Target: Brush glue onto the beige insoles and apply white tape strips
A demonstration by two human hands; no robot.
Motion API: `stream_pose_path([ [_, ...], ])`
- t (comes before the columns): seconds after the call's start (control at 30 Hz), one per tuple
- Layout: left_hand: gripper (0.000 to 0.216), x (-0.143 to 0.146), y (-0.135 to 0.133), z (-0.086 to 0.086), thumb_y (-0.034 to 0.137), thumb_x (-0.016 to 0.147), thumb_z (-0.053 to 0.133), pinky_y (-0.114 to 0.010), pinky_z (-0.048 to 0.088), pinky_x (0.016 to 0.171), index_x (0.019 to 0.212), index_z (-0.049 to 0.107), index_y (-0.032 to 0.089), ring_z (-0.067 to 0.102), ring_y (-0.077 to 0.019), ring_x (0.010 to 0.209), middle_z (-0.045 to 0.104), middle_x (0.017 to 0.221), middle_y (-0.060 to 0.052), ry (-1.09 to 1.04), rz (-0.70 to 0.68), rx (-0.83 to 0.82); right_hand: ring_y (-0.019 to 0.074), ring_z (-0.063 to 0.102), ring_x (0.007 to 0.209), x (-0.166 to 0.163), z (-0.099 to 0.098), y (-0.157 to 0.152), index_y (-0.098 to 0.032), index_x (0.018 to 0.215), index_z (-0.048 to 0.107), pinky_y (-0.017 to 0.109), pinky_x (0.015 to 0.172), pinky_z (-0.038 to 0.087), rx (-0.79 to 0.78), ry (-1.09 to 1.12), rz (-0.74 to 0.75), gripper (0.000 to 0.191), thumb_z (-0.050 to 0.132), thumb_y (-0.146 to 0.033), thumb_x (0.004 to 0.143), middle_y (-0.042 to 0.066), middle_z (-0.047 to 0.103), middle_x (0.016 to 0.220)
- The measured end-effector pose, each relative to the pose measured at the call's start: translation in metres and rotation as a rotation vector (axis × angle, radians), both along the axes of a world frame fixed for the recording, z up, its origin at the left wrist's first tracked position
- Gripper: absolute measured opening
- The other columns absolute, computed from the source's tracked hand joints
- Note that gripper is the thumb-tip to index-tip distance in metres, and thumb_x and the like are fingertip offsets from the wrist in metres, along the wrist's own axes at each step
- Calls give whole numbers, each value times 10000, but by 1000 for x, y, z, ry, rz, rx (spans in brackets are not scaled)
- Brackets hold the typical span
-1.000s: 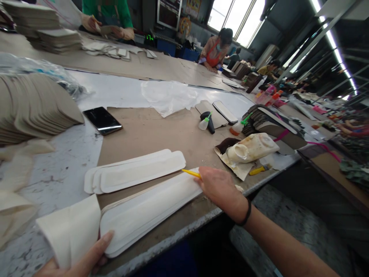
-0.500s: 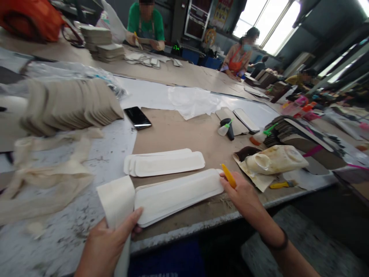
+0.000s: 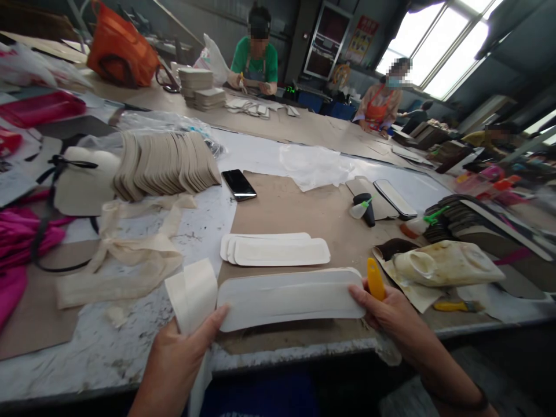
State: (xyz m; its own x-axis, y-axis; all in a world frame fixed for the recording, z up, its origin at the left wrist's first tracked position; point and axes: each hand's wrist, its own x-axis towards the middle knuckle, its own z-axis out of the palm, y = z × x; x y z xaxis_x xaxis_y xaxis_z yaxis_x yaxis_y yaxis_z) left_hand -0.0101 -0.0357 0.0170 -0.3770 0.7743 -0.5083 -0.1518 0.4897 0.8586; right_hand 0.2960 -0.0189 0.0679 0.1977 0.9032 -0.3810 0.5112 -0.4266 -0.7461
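Observation:
A long white panel with rounded corners (image 3: 291, 301) is held level over the table's front edge, between my two hands. My left hand (image 3: 182, 353) is closed on a folded white strip (image 3: 197, 295), its thumb pressing the panel's left end. At the other end, my right hand (image 3: 386, 310) pinches the panel and also grips a yellow-handled tool (image 3: 376, 279) whose working end is hidden. Something pale and translucent (image 3: 388, 348) hangs under that hand. Just behind the panel lies a short stack of similar white panels (image 3: 282, 252).
A phone (image 3: 238, 185), a row of beige pieces (image 3: 169, 162) and a pale cloth strip (image 3: 139, 249) lie left. To the right are a stained plastic container (image 3: 456, 263), a yellow-handled brush (image 3: 458, 306) and small bottles (image 3: 360, 207). Two co-workers stand across the table.
The panel has come up off the table, its right end now gripped by my right fingers. The view has shifted left, showing more of the table's left side.

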Motion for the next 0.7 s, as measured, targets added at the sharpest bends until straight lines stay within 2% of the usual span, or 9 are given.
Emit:
stream_pose_path([
  [0.13,564,-6,6,-1,469,525,856,-415,541,930,988,717,178,695,-296,958,772,989,-61,-10,41,0,100,339,463,-1,-3,-1,-222,674,465,246,457,250,-10,65,-37,470,611,-665,732,-79,368,495],
  [0.23,591,-7,7,-3,451,543,844,-459,489,1022,1057,714,189,684,-309,1021,764,1067,-60,-1,51,-5,110,353,456,-1,-5,0,-225,642,467,247,453,270,17,20,-37,467,573,-669,740,-67,377,485],
  [0.33,541,-4,7,0,444,541,826,-463,454,1064,1008,730,189,668,-327,1071,767,1061,-60,52,51,-14,167,483,522,-3,-7,1,-221,615,535,280,514,372,132,-171,0,439,527,-635,762,-7,509,528],
  [0.4,518,-2,6,4,459,536,811,-458,459,1055,973,737,190,659,-344,1087,772,1036,-65,117,24,-50,223,575,610,-5,-7,1,-224,671,608,319,590,432,225,-319,-2,412,498,-607,774,32,606,609],
  [0.5,499,0,5,8,524,537,788,-461,492,999,913,741,199,667,-371,1055,780,976,-76,232,-49,-105,264,635,697,-11,-9,-1,-234,760,643,359,679,476,346,-457,-23,376,461,-562,796,59,659,700],
  [0.63,401,-3,7,8,574,567,750,-393,549,810,719,725,204,697,-358,897,768,767,-75,331,-164,-147,270,657,782,-16,-8,-5,-222,851,663,377,761,495,461,-507,-52,363,465,-524,808,84,676,820],
  [0.7,385,-5,9,6,586,574,742,-359,536,703,600,692,206,688,-331,793,735,661,-73,347,-227,-153,264,654,771,-15,-6,-7,-216,841,672,369,741,497,470,-497,-80,367,488,-530,800,82,672,825],
])
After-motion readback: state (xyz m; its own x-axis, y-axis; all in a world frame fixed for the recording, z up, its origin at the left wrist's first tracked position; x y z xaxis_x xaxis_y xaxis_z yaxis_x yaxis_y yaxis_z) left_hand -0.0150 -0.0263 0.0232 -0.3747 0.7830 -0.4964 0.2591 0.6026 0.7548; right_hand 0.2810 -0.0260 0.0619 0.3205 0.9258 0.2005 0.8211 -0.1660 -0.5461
